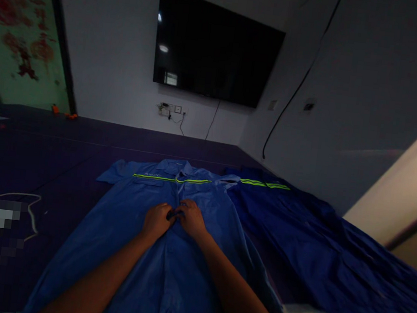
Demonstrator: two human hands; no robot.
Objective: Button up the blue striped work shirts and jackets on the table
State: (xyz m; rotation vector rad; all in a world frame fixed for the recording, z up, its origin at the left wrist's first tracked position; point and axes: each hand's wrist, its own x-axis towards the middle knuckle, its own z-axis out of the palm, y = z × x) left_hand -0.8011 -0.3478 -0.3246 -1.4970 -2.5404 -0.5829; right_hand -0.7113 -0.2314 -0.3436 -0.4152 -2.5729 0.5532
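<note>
A blue short-sleeved work shirt lies face up in front of me, collar away from me, with a yellow-green stripe across its chest. Its button front runs down the middle. My left hand is closed on the front edge just below the chest pockets. Close beside it, my right hand pinches the same edge, the two sets of fingertips almost touching. A fold of cloth shows between them; any button there is too small and dark to make out. Below my hands the front lies flat, with buttons along it.
Right of the shirt lies a darker blue garment with a similar stripe. Both rest on a dark purple surface. A white cord lies at left. A television hangs on the far wall, with sockets below.
</note>
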